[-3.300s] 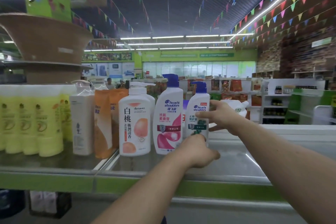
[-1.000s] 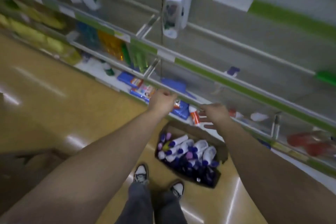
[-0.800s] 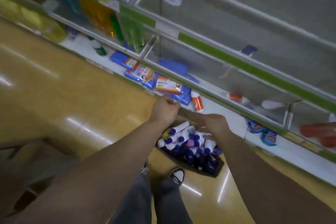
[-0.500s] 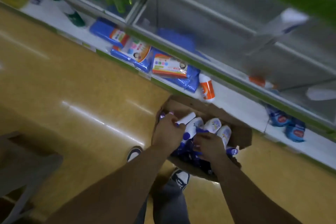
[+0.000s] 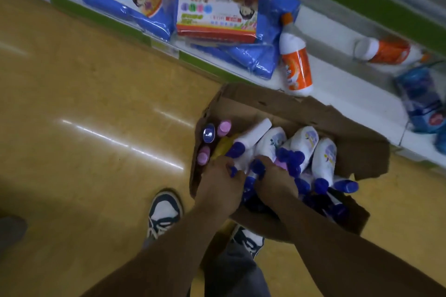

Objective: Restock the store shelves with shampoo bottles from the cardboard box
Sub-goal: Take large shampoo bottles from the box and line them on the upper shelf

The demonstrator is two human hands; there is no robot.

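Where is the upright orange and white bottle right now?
The orange and white bottle stands on the white bottom shelf, just beyond the cardboard box, beside blue packages.

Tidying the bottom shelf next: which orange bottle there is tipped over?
The far-right orange bottle, lying on its side; the other orange bottle stands upright.

I note white shampoo bottles (image 5: pixel 304 144) with blue caps in a brown cardboard box (image 5: pixel 301 113); orange-white bottle (image 5: pixel 296 65); blue packs (image 5: pixel 253 55); yellow-tan floor (image 5: pixel 84 103).
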